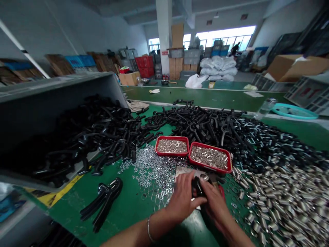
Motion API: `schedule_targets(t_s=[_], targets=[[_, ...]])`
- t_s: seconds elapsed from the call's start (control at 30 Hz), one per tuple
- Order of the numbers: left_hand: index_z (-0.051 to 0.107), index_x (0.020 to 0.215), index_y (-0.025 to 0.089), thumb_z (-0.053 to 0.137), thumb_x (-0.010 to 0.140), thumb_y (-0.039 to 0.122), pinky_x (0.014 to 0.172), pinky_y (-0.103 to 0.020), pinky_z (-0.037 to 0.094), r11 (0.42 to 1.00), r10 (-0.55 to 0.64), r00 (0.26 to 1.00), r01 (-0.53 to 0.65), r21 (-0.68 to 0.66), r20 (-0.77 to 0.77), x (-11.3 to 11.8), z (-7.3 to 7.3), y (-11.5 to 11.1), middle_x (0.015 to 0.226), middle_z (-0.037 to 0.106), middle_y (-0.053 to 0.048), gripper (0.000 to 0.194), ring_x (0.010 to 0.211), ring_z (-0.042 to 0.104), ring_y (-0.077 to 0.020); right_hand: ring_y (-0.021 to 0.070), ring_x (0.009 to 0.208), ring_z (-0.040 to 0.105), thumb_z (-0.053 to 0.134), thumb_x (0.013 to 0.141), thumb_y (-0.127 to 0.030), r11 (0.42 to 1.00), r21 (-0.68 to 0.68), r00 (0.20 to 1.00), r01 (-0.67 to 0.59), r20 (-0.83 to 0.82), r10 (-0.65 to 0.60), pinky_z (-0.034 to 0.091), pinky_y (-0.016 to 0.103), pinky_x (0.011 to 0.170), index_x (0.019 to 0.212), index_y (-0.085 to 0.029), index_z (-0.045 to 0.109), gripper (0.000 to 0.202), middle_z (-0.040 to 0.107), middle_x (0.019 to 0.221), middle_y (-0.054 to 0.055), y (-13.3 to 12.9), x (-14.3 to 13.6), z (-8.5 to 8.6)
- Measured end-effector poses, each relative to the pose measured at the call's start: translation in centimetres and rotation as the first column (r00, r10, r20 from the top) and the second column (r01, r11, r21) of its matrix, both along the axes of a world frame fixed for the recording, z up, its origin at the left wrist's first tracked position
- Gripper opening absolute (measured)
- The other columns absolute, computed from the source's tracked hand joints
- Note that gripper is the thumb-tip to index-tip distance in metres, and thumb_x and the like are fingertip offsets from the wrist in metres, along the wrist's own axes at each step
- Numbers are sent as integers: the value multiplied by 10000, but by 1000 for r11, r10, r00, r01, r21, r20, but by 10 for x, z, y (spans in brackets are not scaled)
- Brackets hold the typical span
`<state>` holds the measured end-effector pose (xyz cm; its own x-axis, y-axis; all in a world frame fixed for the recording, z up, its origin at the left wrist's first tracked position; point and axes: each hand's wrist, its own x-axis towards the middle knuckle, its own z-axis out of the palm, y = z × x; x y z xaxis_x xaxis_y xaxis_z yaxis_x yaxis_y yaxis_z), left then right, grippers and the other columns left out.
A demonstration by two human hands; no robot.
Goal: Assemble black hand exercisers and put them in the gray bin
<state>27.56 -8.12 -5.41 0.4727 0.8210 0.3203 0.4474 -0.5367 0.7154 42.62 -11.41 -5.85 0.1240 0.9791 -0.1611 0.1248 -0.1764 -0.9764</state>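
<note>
Over a small metal plate [181,169], my left hand [181,197] and my right hand [214,199] meet around a black part [197,187]. My left fingers curl over one side of it, and my right hand grips the other. A small silver metal cylinder [205,177] shows at its top by my right thumb. My fingers cover most of the part, so its full shape is hidden. To the left lies a black two-handled tool [108,199], its handles spread. Just beyond my hands stand two red trays, one with tiny metal pieces [171,145], the other with small pins [209,157].
Black handles [102,133] spill from a large grey bin [118,91] at left. More black parts [203,121] heap behind the trays. Loose metal rings [151,168] are scattered left of my hands; silver cylinders [288,199] and black-ended bolts [264,140] pile at right.
</note>
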Motion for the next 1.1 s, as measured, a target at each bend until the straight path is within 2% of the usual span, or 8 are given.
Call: schedule_targets(t_s=[0.13,0.23,0.3,0.53,0.77,0.87,1.0,1.1], targets=[[464,1370,235,569,957,407,1038,-448,450,988,-69,994,80,131,-81,-36,18,53,1258,588,-103,460,1179,530,-244,259,804,654,482,881,-687,991,-20,990,132,-40,-133,521,340,737,960,-192,720,555,678,747,66,11,-4,-13],[584,1232,186,452,1007,283,1051,-413,423,952,219,951,-160,261,-216,-82,35,136,1213,623,-102,279,1172,539,-229,202,643,605,531,830,-720,988,-15,986,155,-60,-156,480,282,615,854,-188,704,560,625,629,29,12,0,-14],[623,1207,163,450,987,221,1034,-386,424,911,407,794,-317,264,-452,-107,40,194,1188,642,-116,286,1156,557,-235,154,515,532,544,811,-740,985,-32,980,169,-104,-172,415,251,505,839,-191,667,563,582,571,-2,12,-1,-14],[710,981,141,548,875,156,993,-342,426,914,403,701,-344,216,-588,-114,15,283,1074,691,-147,195,1093,598,-251,87,372,393,573,833,-696,987,-60,968,148,-194,-157,256,202,378,827,-216,537,482,440,484,-85,16,-3,-32],[629,1086,52,585,806,226,936,-398,472,877,454,680,-455,155,-576,-113,13,300,1081,651,-205,332,1078,593,-315,69,373,408,540,919,-580,994,-7,971,107,-212,-106,283,181,369,855,-219,499,369,446,531,-100,16,0,-39],[498,1296,56,543,831,230,874,-373,509,841,527,784,-536,72,-328,-124,29,288,1165,624,-169,499,1015,612,-261,82,374,415,510,939,-566,996,-4,980,84,-181,-83,280,191,372,870,-226,495,347,447,520,-103,15,0,-38],[505,1323,208,578,883,442,678,-265,522,919,287,933,-205,-338,216,-116,52,207,1133,638,-66,503,830,628,-160,98,455,444,515,940,-540,995,45,994,88,-61,-85,305,212,434,808,-228,486,340,455,583,-81,15,-1,-34],[574,1116,181,620,870,514,564,-213,487,803,169,934,55,-594,315,-85,49,117,920,672,-39,416,648,605,-107,133,605,530,512,955,-492,990,120,984,68,155,-87,370,236,559,752,-225,480,337,501,663,-45,13,-3,-21]])
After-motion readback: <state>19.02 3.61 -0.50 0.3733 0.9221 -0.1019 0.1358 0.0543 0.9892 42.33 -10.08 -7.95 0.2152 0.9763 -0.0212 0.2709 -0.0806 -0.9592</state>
